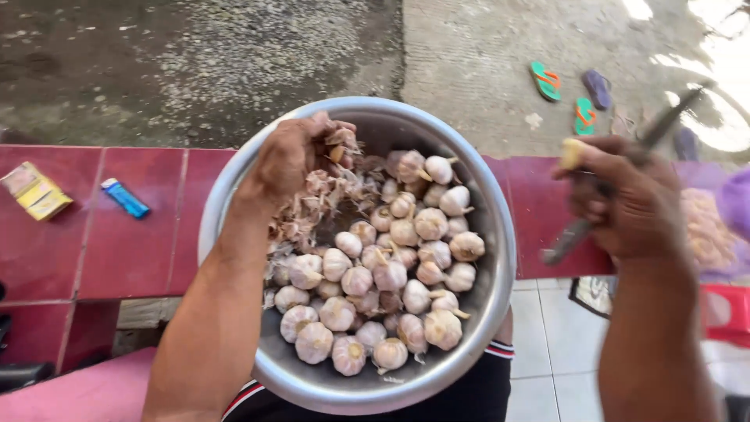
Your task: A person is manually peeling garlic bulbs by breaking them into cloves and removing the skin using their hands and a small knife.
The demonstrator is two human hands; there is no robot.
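Note:
A large steel bowl [500, 258] rests on my lap, filled with several whole garlic bulbs [406, 266] and a heap of papery garlic skins [312, 203] along its left side. My left hand [293, 156] is over the bowl's far left rim, fingers closed on a piece of garlic with loose skin. My right hand [625, 195] is to the right of the bowl, gripping a knife [574, 230] and pinching a peeled yellowish garlic clove [571, 152] at its fingertips.
A red tiled ledge [101, 234] runs behind the bowl, with a yellow packet [35, 190] and a blue lighter [125, 198] on it. Flip-flops [562, 90] lie on the concrete ground beyond. A pale netted heap [707, 227] sits at the right, a red stool [726, 312] below.

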